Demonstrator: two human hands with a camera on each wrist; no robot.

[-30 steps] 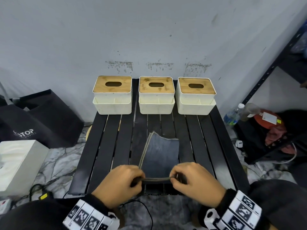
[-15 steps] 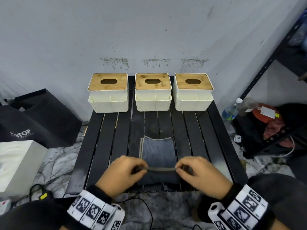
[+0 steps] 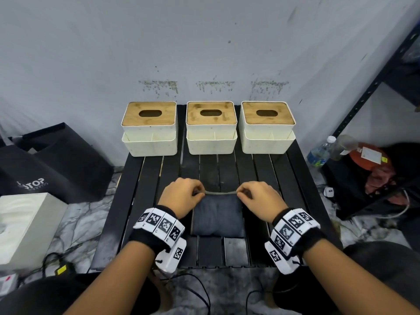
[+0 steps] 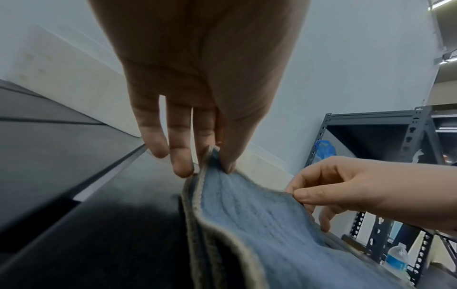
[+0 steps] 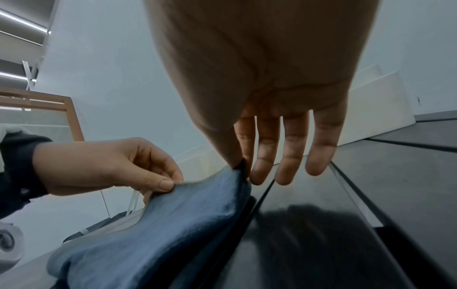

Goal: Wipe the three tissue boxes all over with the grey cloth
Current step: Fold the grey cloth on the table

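Three cream tissue boxes with wooden lids stand in a row at the far edge of the black slatted table [image 3: 136, 201]: left box [image 3: 149, 128], middle box [image 3: 211, 127], right box [image 3: 267, 126]. The grey cloth [image 3: 217, 215] lies folded on the table's near middle. My left hand [image 3: 197, 193] pinches the cloth's far left corner [image 4: 217, 162] between thumb and forefinger. My right hand [image 3: 241, 192] pinches the far right corner [image 5: 241, 168] the same way. The cloth's far edge is stretched taut between the two hands, a little above the table.
A black bag [image 3: 56, 160] and a white box [image 3: 25, 226] sit on the floor to the left. To the right stand a dark metal shelf [image 3: 372, 87], a water bottle [image 3: 319, 152] and a red object [image 3: 370, 158]. Cables [image 3: 193, 292] trail under the table's near edge.
Both hands carried the cloth's near edge away from me over the rest of the cloth, folding it in half. The hands now sit further up the table.
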